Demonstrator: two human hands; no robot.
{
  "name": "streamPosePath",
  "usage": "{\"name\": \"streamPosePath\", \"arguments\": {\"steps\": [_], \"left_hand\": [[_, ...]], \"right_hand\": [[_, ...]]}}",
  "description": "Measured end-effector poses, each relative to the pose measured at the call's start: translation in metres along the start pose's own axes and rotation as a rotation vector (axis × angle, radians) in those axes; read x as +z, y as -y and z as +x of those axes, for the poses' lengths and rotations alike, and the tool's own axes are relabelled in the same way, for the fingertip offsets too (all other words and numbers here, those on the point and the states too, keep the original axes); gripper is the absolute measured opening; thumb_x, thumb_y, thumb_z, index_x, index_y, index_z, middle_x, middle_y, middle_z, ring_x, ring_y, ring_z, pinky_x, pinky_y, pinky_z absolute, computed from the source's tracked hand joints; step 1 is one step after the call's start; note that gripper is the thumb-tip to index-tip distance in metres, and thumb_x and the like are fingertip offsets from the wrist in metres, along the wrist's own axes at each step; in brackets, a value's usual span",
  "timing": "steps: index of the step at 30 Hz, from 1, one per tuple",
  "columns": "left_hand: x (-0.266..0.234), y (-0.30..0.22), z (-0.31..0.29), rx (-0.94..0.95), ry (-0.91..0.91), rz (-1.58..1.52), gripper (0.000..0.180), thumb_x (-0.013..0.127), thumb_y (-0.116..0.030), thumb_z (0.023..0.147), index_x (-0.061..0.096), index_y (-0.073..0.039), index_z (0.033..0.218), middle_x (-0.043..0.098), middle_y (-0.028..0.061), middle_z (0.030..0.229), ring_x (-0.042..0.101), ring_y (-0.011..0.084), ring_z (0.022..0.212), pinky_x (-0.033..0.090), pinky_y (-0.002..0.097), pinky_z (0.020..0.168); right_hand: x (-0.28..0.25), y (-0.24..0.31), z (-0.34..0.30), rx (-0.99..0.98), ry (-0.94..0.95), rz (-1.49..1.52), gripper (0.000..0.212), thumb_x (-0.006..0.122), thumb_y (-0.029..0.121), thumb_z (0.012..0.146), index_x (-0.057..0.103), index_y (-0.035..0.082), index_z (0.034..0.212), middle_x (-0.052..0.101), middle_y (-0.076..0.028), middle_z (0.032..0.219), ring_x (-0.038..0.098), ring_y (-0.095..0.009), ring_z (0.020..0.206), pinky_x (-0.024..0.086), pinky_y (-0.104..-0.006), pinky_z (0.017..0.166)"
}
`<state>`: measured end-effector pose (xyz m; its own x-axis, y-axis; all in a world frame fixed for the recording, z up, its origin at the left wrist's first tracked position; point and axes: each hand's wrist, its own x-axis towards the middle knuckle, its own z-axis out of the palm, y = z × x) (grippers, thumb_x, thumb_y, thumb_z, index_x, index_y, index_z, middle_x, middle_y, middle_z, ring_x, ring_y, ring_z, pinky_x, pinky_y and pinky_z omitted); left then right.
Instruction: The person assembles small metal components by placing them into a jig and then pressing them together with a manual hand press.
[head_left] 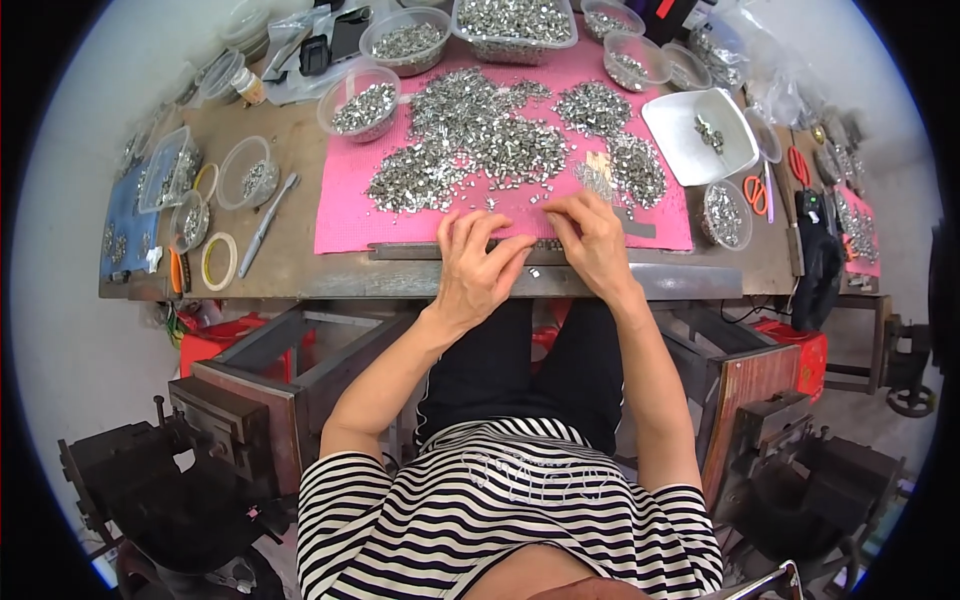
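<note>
far left of the wooden workbench: a blue mat carrying scattered small metal parts. beside it, one clear rectangular tub and two round clear cups, each part-filled with the same silvery pieces. two rolls of tape lie flat near the front edge, and one slim metal tool lies just right of them.

centre: a pink mat bears one broad heap of small metal parts, loose and unsorted. along its rear edge stand two round clear bowls and one large rectangular clear container, all holding metal parts; the rectangular one is the fullest.

a long metal rail lies across the front edge of the pink mat. the left hand rests on it with fingers curled down, not closed round anything; whether a part is pinched under the fingertips cannot be told. the right hand sits just beside it, fingertips pressed together at the row of parts on the rail; the pinch is narrow, and what it holds is too small to tell.

right: two more small round bowls with parts, one white square tray holding only a few pieces, one round cup of parts, and two orange-handled scissors.
</note>
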<state>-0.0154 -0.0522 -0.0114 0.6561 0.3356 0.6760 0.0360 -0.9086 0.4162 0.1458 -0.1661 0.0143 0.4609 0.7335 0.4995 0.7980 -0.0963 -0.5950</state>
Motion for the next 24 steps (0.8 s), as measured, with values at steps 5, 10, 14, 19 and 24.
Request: {"name": "streamPosePath", "arguments": {"steps": [5, 10, 14, 19, 24], "left_hand": [[-0.009, -0.013, -0.009, 0.092, 0.01, -0.011, 0.021, 0.082, -0.014, 0.079, 0.076, -0.016, 0.098, 0.056, -0.0019, 0.084, 0.055, 0.0199, 0.085, 0.036, 0.042, 0.088], [-0.007, -0.021, -0.023, 0.06, 0.141, 0.016, 0.019, 0.081, -0.015, 0.081, 0.076, -0.016, 0.099, 0.049, -0.0009, 0.079, 0.051, 0.0191, 0.079, 0.034, 0.0402, 0.085], [-0.011, -0.024, -0.025, 0.056, 0.176, 0.067, 0.02, 0.08, -0.015, 0.082, 0.076, -0.016, 0.101, 0.05, -0.0007, 0.081, 0.052, 0.0195, 0.082, 0.033, 0.0421, 0.087], [-0.013, -0.026, -0.022, 0.038, 0.203, 0.074, 0.016, 0.078, -0.016, 0.082, 0.074, -0.016, 0.098, 0.051, -0.0003, 0.083, 0.053, 0.0207, 0.085, 0.033, 0.0448, 0.091], [-0.014, -0.026, -0.02, 0.04, 0.213, 0.054, 0.013, 0.078, -0.018, 0.082, 0.071, -0.016, 0.092, 0.053, -0.0005, 0.083, 0.054, 0.0207, 0.087, 0.033, 0.0458, 0.091]], "right_hand": [[0.015, -0.016, 0.021, -0.102, 0.115, -0.044, 0.013, 0.074, 0.005, 0.086, 0.074, 0.006, 0.099, 0.062, -0.01, 0.082, 0.062, -0.029, 0.077, 0.049, -0.0403, 0.072], [0.013, -0.007, 0.02, -0.144, 0.089, -0.166, 0.01, 0.074, 0.006, 0.085, 0.07, 0.004, 0.094, 0.062, -0.009, 0.085, 0.061, -0.029, 0.084, 0.046, -0.0413, 0.076], [-0.005, 0.008, 0.001, -0.01, 0.121, 0.047, 0.011, 0.073, 0.001, 0.084, 0.068, 0.003, 0.093, 0.068, -0.009, 0.085, 0.064, -0.029, 0.081, 0.049, -0.0393, 0.074], [-0.005, 0.02, -0.02, 0.01, 0.074, 0.1, 0.017, 0.073, -0.002, 0.083, 0.071, 0.003, 0.099, 0.071, -0.01, 0.09, 0.065, -0.028, 0.084, 0.05, -0.0377, 0.077], [0.003, 0.018, -0.029, -0.042, -0.002, 0.089, 0.021, 0.074, -0.003, 0.083, 0.072, 0.005, 0.102, 0.071, -0.009, 0.095, 0.065, -0.028, 0.087, 0.049, -0.0374, 0.08]]}}
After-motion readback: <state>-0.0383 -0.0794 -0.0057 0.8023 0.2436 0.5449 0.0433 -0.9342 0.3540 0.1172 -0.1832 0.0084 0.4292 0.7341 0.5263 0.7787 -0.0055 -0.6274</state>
